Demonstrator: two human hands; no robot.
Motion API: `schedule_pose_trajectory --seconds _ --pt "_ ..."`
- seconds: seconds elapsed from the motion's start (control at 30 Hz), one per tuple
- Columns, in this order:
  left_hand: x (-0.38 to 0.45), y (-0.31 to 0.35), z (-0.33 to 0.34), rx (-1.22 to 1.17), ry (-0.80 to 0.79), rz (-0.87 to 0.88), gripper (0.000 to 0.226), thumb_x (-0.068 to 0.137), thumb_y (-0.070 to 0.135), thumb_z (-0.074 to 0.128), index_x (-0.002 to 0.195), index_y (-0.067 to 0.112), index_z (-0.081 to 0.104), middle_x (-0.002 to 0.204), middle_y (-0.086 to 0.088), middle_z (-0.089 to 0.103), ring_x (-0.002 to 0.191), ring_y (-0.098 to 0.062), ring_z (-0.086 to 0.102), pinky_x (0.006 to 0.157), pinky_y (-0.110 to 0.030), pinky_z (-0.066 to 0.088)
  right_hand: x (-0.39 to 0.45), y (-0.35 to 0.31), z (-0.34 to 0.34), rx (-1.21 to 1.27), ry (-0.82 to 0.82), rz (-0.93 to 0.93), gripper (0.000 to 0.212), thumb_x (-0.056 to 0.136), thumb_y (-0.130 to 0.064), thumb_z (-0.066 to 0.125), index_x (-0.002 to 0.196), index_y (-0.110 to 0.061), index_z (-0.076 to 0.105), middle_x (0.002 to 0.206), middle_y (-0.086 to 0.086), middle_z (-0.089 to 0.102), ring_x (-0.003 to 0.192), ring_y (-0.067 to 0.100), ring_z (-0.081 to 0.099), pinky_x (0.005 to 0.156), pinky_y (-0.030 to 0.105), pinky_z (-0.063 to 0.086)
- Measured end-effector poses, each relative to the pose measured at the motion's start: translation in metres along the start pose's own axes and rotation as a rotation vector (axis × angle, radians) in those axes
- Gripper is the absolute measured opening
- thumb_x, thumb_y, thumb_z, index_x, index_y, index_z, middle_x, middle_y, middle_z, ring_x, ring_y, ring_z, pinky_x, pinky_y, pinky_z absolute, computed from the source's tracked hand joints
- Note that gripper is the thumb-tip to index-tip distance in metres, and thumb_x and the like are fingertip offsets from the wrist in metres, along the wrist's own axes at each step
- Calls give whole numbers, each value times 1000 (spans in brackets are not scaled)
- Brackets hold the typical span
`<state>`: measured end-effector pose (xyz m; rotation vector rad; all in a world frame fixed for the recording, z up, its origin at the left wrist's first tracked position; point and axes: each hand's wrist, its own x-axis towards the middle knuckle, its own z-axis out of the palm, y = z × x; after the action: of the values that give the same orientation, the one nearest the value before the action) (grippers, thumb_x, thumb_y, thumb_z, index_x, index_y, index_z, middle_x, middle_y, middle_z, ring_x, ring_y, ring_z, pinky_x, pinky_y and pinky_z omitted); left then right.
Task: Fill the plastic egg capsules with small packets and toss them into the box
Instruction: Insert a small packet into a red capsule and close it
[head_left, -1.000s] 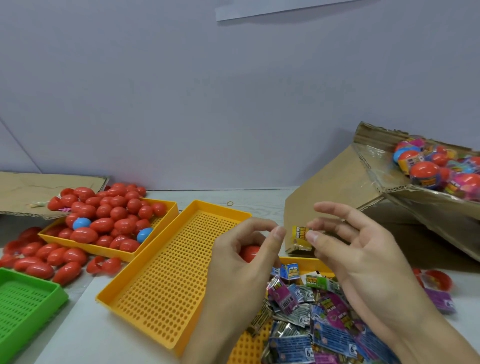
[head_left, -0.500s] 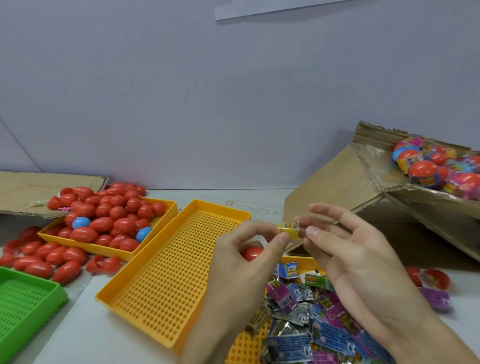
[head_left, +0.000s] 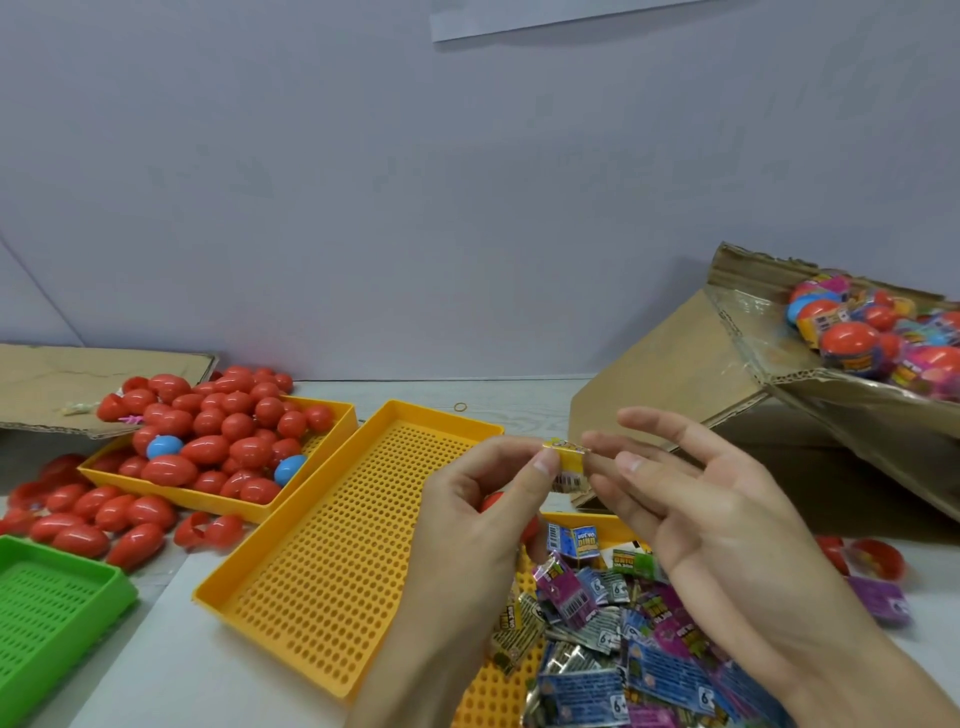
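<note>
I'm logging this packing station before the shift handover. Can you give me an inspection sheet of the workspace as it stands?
Surface: pale table, mostly covered.
Job's things: red egg capsules heaped in a yellow tray; packets piled below the hands; filled eggs in the cardboard box.
Clutter: unfilled yellow tray, green tray, loose red shells, flat cardboard.
Hands: left hand and right hand pinch a folded yellow packet between them.
Cables: nothing seen.
Surroundings: plain wall.

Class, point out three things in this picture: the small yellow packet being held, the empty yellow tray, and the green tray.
yellow packet (head_left: 567, 450): head view, top fold.
empty yellow tray (head_left: 332, 561): head view, perforated floor.
green tray (head_left: 47, 603): head view, perforated floor.
</note>
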<state>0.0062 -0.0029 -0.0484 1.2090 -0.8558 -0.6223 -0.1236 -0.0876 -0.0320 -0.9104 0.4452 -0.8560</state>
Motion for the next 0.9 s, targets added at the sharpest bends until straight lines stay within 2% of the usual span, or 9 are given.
schedule_pose_trajectory --seconds 0.07,0.17,0.23,0.3,0.33,0.43,0.57,0.67,0.9 --pt "-1 1 0 0 -14 -9 11 82 30 67 80 22 74 55 7 55 46 -16 45 48 -27 40 -1 -2 -1 -42 36 5 33 74 -5 65 107 -7 66 99 17 75 87 28 75 58 23 57" --pt "-2 3 0 -13 -49 -28 12 82 29 67 77 21 74 54 6 54 47 -15 45 48 -21 41 -2 -3 -4 -241 95 -12 18 86 -3 63 91 -16 74 91 12 75 67 17 69 40 20 43" --pt "-2 4 -1 -27 -86 -44 11 82 27 67 77 19 74 54 6 54 48 -14 45 47 -20 42 -1 -1 -6 -369 87 -30 22 91 -8 61 90 -21 77 92 8 76 71 15 67 48 23 47" --pt "-3 5 -2 -37 -136 -52 12 83 25 67 77 18 74 56 6 56 49 -13 46 47 -20 42 -1 2 -4 -431 5 -3 20 92 -22 58 97 -26 78 99 2 76 90 16 71 67 33 53" --pt "-3 5 -2 -35 -161 -53 11 83 24 67 78 17 74 58 6 56 49 -13 46 47 -20 42 -1 4 -3 -434 -47 24 23 90 -30 56 100 -27 77 101 2 76 95 18 71 71 34 52" --pt "-2 5 -4 -21 -214 -54 16 81 30 71 81 15 74 58 5 54 47 -13 44 47 -20 40 -2 4 1 -421 -132 74 32 85 -40 53 98 -24 78 95 6 77 86 16 72 66 28 52" --pt "-1 4 -8 -7 -232 -59 23 77 37 71 83 15 75 57 8 52 46 -12 44 48 -20 39 -1 1 -2 -347 -129 89 36 77 -41 62 92 -13 79 87 8 74 76 14 67 59 25 50" --pt "-1 4 -9 -9 -236 -62 21 78 37 71 80 17 74 59 8 52 47 -12 45 47 -19 39 0 0 -3 -290 -154 144 38 74 -40 65 90 -8 78 80 9 63 71 14 60 58 24 49" --pt "-2 4 -8 -69 -284 -102 28 79 37 70 83 10 72 70 -7 53 55 -16 44 48 -22 39 -1 -1 -5 -298 -177 251 38 73 -35 70 91 -2 74 81 13 59 70 15 54 62 26 45"
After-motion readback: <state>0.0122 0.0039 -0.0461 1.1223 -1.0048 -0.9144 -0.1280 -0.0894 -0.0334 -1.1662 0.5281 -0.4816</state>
